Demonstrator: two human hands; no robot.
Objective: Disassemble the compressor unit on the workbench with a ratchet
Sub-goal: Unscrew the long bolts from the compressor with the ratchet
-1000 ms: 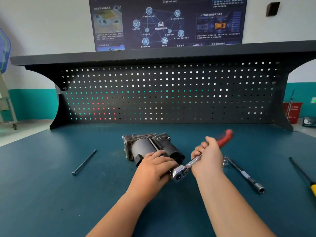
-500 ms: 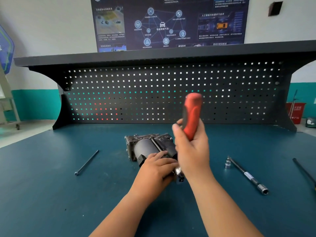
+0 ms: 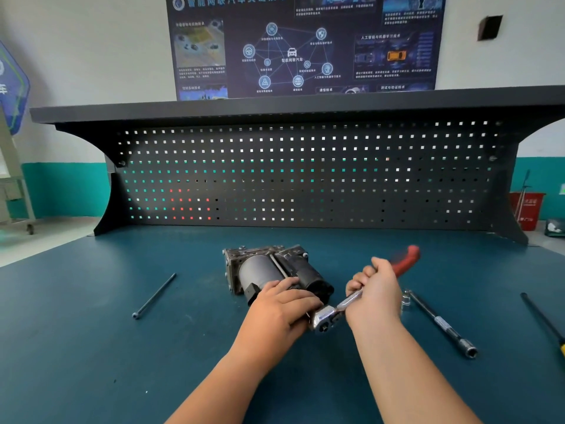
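We look down from head height onto a dark teal workbench [image 3: 91, 347] with two bare forearms reaching in from the bottom edge. The compressor unit [image 3: 275, 270] lies on its side near the middle of the bench, a grey metal block at its far left end and two dark cylinders running toward us. The left hand [image 3: 281, 304] rests over the near end of those cylinders, its fingers curved down around the housing and pressed close together, pointing right. Just beside its fingertips sits the chrome head of the ratchet [image 3: 325, 318], level with the near end of the unit; we cannot tell whether the head is seated on a fastener, because the hand covers that spot. The right hand [image 3: 376, 289] grips the ratchet in a closed fist where the metal shaft meets the red grip, which sticks out blurred up and to the right. On the bench to the left, well apart from the unit, lies a long thin bolt [image 3: 154, 296]. To the right lie a small socket [image 3: 406, 298] and, touching or just beside it, a long extension bar [image 3: 440, 324]. At the right edge a dark rod with a yellow handle [image 3: 541, 319] is partly cut off. A black pegboard [image 3: 305, 179] stands behind the bench, with a dark poster [image 3: 305, 44] on the wall above.
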